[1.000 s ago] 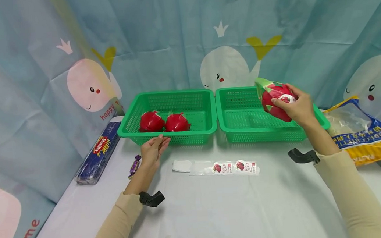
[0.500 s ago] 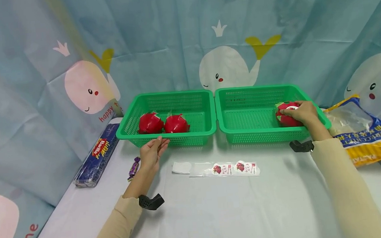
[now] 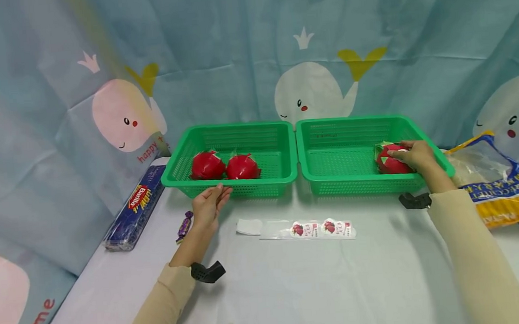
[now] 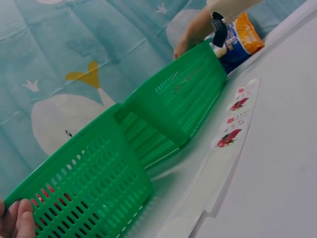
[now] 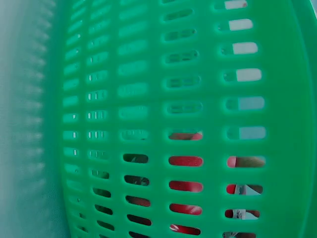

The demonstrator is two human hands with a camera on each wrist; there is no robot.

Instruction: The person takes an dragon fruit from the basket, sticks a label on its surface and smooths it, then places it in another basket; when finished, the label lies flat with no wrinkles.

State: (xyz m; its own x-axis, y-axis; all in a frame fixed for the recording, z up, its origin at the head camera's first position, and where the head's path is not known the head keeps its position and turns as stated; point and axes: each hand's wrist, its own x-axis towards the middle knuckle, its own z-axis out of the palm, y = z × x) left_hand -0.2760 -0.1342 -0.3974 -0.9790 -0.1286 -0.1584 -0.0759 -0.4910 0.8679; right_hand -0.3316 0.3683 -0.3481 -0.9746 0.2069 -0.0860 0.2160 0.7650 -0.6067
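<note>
My right hand (image 3: 417, 156) reaches over the front right of the right green basket (image 3: 346, 179) and holds a dragon fruit (image 3: 392, 161) low inside it. Through the slots in the right wrist view, red patches of the dragon fruit (image 5: 185, 186) show; the hand itself is mostly hidden there. My left hand (image 3: 207, 205) pinches the front rim of the left green basket (image 3: 270, 181), its fingers (image 4: 26, 220) against the slotted wall. Two red dragon fruits (image 3: 207, 165) with green tips sit side by side in that left basket.
On the table before the baskets lies a strip of dragon-fruit stickers (image 3: 309, 230). A purple-wrapped candy (image 3: 184, 226) lies beside my left forearm. At the left edge is a blue Barilla spaghetti pack (image 3: 137, 205); an opened pasta bag (image 3: 505, 180) lies at the right.
My right hand has lowered the dragon fruit from above the right basket down into its right side, and its grip has shifted slightly. The left hand has kept its place on the rim.
</note>
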